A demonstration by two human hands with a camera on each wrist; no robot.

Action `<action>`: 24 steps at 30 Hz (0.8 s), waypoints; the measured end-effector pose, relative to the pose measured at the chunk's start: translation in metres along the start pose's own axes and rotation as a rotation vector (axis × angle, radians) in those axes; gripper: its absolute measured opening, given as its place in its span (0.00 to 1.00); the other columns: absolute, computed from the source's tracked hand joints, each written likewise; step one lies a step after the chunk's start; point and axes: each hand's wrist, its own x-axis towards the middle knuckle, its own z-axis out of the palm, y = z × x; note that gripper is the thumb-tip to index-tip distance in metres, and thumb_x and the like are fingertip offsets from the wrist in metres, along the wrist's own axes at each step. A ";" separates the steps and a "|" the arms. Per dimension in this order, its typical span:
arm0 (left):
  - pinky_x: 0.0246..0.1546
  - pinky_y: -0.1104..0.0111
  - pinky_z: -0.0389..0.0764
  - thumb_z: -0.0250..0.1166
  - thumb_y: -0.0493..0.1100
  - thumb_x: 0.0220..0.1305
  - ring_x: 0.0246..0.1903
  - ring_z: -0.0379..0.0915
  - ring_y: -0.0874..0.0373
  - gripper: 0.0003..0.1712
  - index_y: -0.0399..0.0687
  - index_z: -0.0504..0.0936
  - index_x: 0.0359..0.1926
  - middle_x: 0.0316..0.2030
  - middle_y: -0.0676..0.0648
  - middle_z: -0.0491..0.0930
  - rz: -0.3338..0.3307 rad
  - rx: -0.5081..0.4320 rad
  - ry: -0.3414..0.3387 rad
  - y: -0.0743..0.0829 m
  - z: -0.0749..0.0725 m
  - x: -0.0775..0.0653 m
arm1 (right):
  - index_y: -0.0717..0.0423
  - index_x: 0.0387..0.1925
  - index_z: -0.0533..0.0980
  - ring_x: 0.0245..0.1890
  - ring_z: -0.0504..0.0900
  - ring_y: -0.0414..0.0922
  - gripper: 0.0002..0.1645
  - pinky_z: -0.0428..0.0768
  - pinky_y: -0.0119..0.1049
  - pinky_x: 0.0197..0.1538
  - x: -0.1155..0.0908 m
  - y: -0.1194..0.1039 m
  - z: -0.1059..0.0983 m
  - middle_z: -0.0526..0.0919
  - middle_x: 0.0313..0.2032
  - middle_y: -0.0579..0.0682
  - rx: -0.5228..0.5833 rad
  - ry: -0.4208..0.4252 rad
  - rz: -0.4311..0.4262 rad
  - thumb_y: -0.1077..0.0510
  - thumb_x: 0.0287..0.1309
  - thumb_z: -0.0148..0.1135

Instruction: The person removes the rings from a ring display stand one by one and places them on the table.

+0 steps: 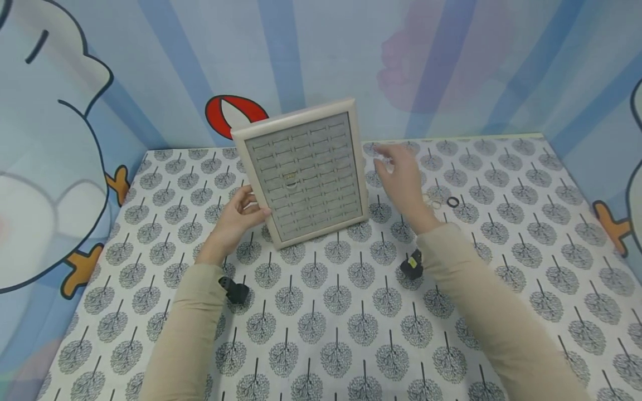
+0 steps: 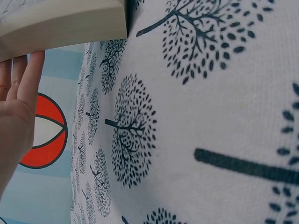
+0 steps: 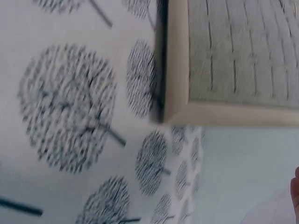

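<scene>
A ring display board (image 1: pixel 308 175) with a pale frame and a slitted grey panel stands tilted back on the cloth. One ring (image 1: pixel 292 182) sits in a slot left of the panel's middle. My left hand (image 1: pixel 236 220) grips the board's left side low down, thumb at the front edge; the left wrist view shows its fingers (image 2: pixel 32 77) against the side of the frame. Off the board's right side, my right hand (image 1: pixel 401 181) is raised and holds nothing visible, its fingers loosely bent. Only a sliver of that hand shows in the right wrist view.
A black ring (image 1: pixel 453 201) and a few pale rings (image 1: pixel 436 204) lie on the cloth beyond the right wrist, partly hidden by it. The tree-patterned cloth (image 1: pixel 336 312) covers the table. A cartoon-printed backdrop (image 1: pixel 326 55) rises behind the table's far edge.
</scene>
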 end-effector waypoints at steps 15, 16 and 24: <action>0.67 0.52 0.67 0.63 0.37 0.60 0.66 0.63 0.45 0.38 0.53 0.57 0.69 0.53 0.55 0.69 0.006 -0.001 -0.006 -0.001 0.000 0.000 | 0.65 0.48 0.77 0.47 0.81 0.51 0.14 0.82 0.37 0.54 -0.018 -0.065 0.037 0.82 0.46 0.59 0.082 -0.233 -0.228 0.66 0.60 0.58; 0.67 0.52 0.67 0.63 0.37 0.60 0.66 0.63 0.45 0.38 0.52 0.57 0.69 0.52 0.55 0.69 0.007 -0.002 -0.006 -0.001 0.000 0.000 | 0.64 0.48 0.77 0.47 0.81 0.50 0.14 0.82 0.37 0.54 -0.019 -0.067 0.039 0.82 0.46 0.58 0.074 -0.260 -0.229 0.66 0.60 0.58; 0.67 0.52 0.67 0.63 0.38 0.60 0.66 0.63 0.45 0.38 0.53 0.58 0.69 0.54 0.54 0.68 0.007 0.006 -0.004 0.001 0.001 -0.001 | 0.59 0.55 0.75 0.52 0.80 0.48 0.19 0.79 0.34 0.59 -0.021 -0.080 0.050 0.81 0.51 0.55 0.034 -0.436 -0.162 0.64 0.61 0.57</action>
